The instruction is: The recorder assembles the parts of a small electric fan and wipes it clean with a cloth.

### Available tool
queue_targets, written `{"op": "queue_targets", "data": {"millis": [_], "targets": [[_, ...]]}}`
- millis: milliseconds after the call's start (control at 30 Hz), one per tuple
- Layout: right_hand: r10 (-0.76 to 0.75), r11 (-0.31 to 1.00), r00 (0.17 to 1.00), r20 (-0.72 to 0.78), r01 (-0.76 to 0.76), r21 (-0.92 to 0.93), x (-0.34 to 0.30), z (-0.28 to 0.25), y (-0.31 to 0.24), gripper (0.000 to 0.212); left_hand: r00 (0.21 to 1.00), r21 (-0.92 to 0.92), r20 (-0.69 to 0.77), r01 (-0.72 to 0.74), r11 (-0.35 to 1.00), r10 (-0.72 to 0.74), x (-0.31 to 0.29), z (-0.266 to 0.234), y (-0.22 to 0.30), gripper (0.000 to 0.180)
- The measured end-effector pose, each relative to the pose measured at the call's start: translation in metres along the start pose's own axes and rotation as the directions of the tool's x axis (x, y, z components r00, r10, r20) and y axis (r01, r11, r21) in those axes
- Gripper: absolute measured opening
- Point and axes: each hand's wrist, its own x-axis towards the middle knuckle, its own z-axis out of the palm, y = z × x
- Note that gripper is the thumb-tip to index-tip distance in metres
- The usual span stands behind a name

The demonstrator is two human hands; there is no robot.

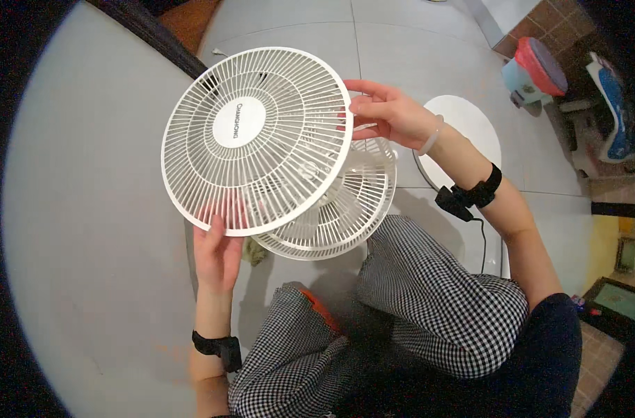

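A round white fan grille (282,198) with a plain disc at its centre is held up in front of me. My left hand (218,254) grips its lower left rim, thumb on the front and fingers behind the bars. At the upper right rim my right hand (388,115) holds it too, with the thumb against the edge. Partly covered by this grille is the fan's rear grille (380,188), with pale see-through blades (355,205) inside it. The front grille is tilted and seems apart from the rear one.
To the right lies a round white base (470,118) on the grey tiled floor (296,31). A bin (523,80) with a red liner stands at the far right, near a blue and white package (620,118). A greenish cloth (254,251) shows below the grilles.
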Motion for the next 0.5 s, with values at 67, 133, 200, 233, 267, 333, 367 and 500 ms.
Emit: {"op": "queue_targets", "data": {"millis": [67,133,200,233,267,333,367,500], "targets": [[-0.063,0.997,0.997,0.051,0.061,0.036,-0.001,-0.009,0.001,0.055,0.99,0.077,0.141,0.021,0.997,-0.031,-0.009,-0.01,0.002,0.053],[-0.065,0.997,0.996,0.057,0.063,0.033,-0.004,-0.016,0.0,0.054,0.893,-0.045,0.449,0.028,0.999,-0.005,-0.006,-0.016,0.013,0.062],[-0.032,0.999,0.991,0.13,0.036,-0.022,-0.006,-0.023,0.001,0.055,0.973,-0.247,0.23,0.053,0.968,0.006,0.006,-0.004,0.044,0.063],[-0.02,0.997,0.988,0.154,0.032,-0.07,-0.008,-0.026,0.002,0.055,0.973,-0.251,0.23,0.054,0.966,0.006,0.016,-0.017,0.049,0.063],[-0.015,0.997,0.988,0.151,0.027,-0.073,-0.011,-0.024,0.0,0.055,0.984,-0.134,0.176,0.063,0.989,-0.039,0.027,-0.036,0.05,0.061],[0.035,0.985,0.999,0.025,-0.03,-0.168,-0.014,-0.014,-0.007,0.049,0.991,-0.002,0.109,0.071,0.997,-0.071,0.034,-0.049,0.052,0.058],[0.037,0.986,0.999,0.031,-0.031,-0.164,-0.011,-0.016,-0.007,0.049,0.989,-0.023,0.092,0.115,0.993,-0.112,0.034,-0.053,0.051,0.053],[0.069,0.872,0.99,-0.125,-0.121,-0.475,-0.02,-0.037,-0.009,0.037,0.969,0.095,0.104,0.216,0.972,-0.225,0.015,-0.008,0.042,0.042]]}}
